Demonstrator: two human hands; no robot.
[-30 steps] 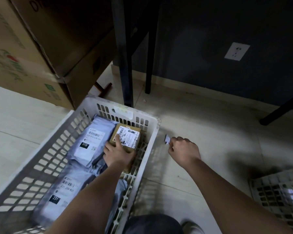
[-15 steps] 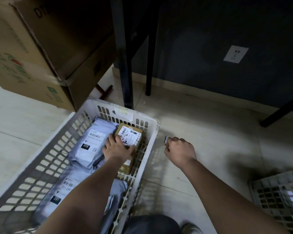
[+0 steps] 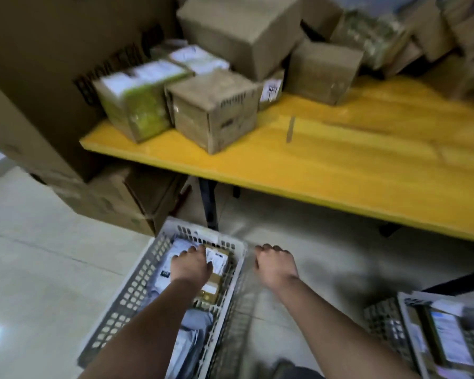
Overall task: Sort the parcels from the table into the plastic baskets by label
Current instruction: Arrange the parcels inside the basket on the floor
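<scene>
- Left hand [image 3: 190, 265] lies palm down, fingers spread and fairly straight, on a small brown cardboard parcel [image 3: 213, 274] with a white printed label.
- That parcel sits inside a pale plastic basket [image 3: 137, 280] with slotted lattice walls, beside soft grey poly mailers [image 3: 164, 272] just left of the hand.
- Right hand [image 3: 275, 265] hangs over the tiled floor, just right of the basket rim, fingers curled under; whether it holds anything cannot be told.
- Beyond both hands, a smooth yellow table [image 3: 340, 170] carries blocky cardboard boxes [image 3: 214, 110].
- A second lattice basket [image 3: 389, 324] stands right of the right forearm.
</scene>
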